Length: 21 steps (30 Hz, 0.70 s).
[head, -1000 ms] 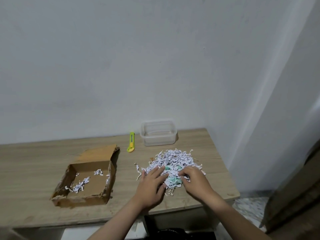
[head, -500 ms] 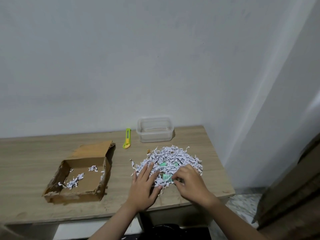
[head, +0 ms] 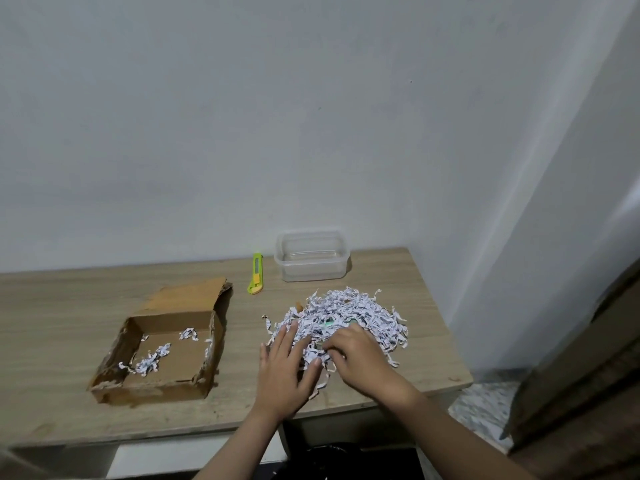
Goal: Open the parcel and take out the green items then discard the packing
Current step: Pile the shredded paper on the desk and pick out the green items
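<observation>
A heap of shredded white paper [head: 349, 313] lies on the wooden table [head: 52, 306], right of centre. A small green item [head: 328, 323] peeks out of the heap's middle. My left hand [head: 287, 368] rests flat on the heap's near left edge, fingers spread. My right hand [head: 360, 362] lies on the heap's near side with its fingers curled into the shreds; whether they hold anything is hidden. The opened cardboard parcel [head: 162, 351] sits to the left, with a few paper shreds inside.
A clear plastic container [head: 311, 256] stands at the back by the wall, with a yellow-green utility knife [head: 255, 273] to its left. The table's right edge is close to the heap. A dark bin [head: 346, 459] sits below the table's front edge.
Both hands have stayed on the near side of the heap, shifting the shreds slightly. The green pieces showing are now more covered. The camera view has drifted a little.
</observation>
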Motion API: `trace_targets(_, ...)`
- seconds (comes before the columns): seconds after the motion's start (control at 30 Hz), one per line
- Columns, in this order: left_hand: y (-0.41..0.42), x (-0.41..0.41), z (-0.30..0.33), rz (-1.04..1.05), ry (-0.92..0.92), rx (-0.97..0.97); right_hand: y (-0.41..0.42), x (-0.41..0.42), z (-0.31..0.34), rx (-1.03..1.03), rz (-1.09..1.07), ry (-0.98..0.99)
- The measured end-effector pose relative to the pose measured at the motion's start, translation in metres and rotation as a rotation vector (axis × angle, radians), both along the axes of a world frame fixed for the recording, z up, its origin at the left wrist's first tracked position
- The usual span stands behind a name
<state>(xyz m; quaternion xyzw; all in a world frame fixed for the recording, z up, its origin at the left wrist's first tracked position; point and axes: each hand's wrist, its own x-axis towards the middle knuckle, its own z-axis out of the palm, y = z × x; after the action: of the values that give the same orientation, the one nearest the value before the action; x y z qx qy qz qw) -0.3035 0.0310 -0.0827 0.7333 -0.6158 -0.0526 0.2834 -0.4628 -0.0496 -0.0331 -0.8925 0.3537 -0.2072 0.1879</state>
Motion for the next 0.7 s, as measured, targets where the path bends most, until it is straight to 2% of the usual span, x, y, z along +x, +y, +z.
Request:
trace_targets(0.4, -0.002, 0.002, -0.001, 0.070, -0.023, 0.029, -0.008, 0.032, 0.013, 0.071, -0.077, 0.244)
trace_targets(0.57, -0.001, 0.003, -0.001, 0.071, -0.009, 0.040, -0.009, 0.032, 0.020, 0.205, -0.122, 0.120)
trace_targets(0.7, 0.000, 0.004, 0.001, 0.071, 0.010, 0.044, -0.008, 0.028, 0.032, 0.225, -0.122, 0.075)
